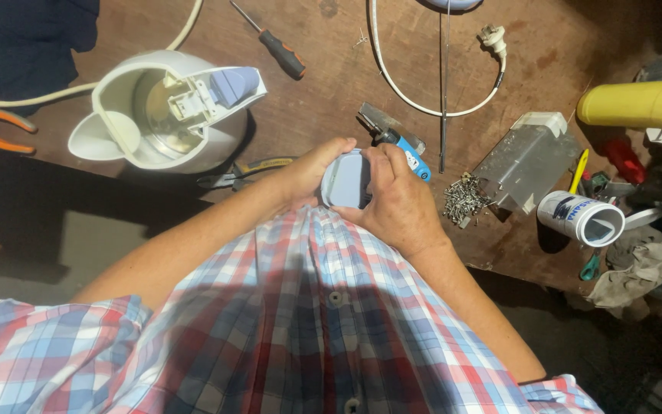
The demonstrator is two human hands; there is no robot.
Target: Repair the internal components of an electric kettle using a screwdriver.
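Both of my hands hold a small pale blue-grey plastic lid [344, 182] close to my chest, over the near edge of the wooden workbench [323, 100]. My left hand [312, 170] grips its left side. My right hand [396, 199] wraps its right side, fingers curled over the top. A white electric kettle [158, 111] lies open on the bench to the left, its inside and a blue-grey handle part showing.
A screwdriver [273, 44] with a black and orange handle lies at the back. A white cord with plug [492, 38] loops on the bench. A blue-handled tool [404, 149], a pile of screws [461, 199], a metal plate [526, 161], a white cup [580, 218], pliers [239, 175] and a yellow cylinder [637, 103] lie around.
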